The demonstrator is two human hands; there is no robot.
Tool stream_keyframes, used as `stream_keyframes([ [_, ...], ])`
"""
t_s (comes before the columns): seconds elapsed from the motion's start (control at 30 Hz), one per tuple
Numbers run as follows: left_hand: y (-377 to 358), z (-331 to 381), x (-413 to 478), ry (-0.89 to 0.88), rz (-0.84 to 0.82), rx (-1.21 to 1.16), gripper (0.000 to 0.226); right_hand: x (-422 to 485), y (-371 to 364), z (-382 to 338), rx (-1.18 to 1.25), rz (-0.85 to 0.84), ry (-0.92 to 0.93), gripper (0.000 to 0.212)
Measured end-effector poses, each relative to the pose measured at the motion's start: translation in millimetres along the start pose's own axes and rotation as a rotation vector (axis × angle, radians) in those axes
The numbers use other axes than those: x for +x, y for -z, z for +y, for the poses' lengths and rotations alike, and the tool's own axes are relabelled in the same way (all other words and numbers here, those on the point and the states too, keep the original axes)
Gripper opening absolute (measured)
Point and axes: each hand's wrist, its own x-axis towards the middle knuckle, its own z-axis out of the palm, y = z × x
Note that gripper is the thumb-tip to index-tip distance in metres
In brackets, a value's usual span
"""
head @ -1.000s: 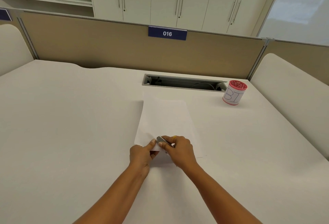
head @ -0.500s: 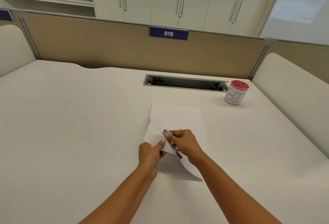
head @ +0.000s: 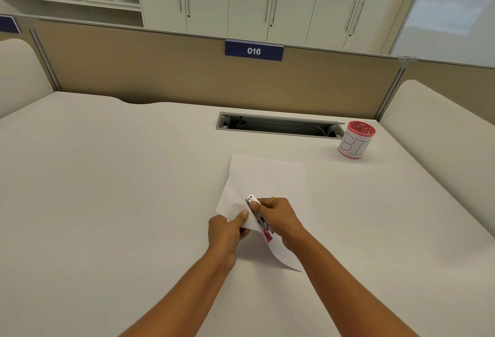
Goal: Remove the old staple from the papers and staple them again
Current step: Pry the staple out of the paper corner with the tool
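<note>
Left hand [head: 226,232] pinches papers [head: 267,178]; right hand [head: 280,217] grips stapler [head: 260,219], nose pointing away-left.

Printed in white on a dark blue plate [head: 254,51] fixed at the top edge of the beige partition [head: 160,74]: "016". Handwritten in thin blue strokes on the white band round a pink-rimmed pot [head: 356,141], far right on the desk [head: 107,176]: "BI". Cut off at the left edge, a second blue plate [head: 9,24], unreadable.

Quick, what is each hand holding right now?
Left hand: pinching the papers at their near corner.
Right hand: gripping a small metal tool with a pink end.
</note>
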Motion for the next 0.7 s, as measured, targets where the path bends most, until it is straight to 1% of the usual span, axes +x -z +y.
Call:
stream_keyframes([
  [0.1,0,2,-1,-0.008,0.007,-0.008,0.012,-2,0,1,-0.044,0.0,0.024,0.028],
  [0.23,0,3,-3,0.002,0.019,0.007,0.009,-4,0,2,-0.086,0.001,0.051,0.03],
  [0.33,0,5,-3,0.019,0.014,-0.017,0.013,-5,0,2,-0.089,0.006,0.051,0.036],
  [0.43,1,6,-3,0.025,0.018,-0.031,0.019,-7,0,2,-0.086,0.003,0.046,0.037],
  [0.5,1,6,-3,0.041,0.018,-0.042,0.02,-8,0,2,-0.084,0.002,0.047,0.036],
  [0.57,1,6,-2,0.068,0.008,-0.066,0.017,-9,1,1,-0.082,0.003,0.044,0.036],
  [0.67,2,9,0,0.112,0.001,-0.12,0.005,-10,3,-1,-0.072,0.003,0.055,0.035],
  [0.7,3,10,1,0.122,0.004,-0.145,0.005,-11,3,-1,-0.069,0.002,0.062,0.032],
])
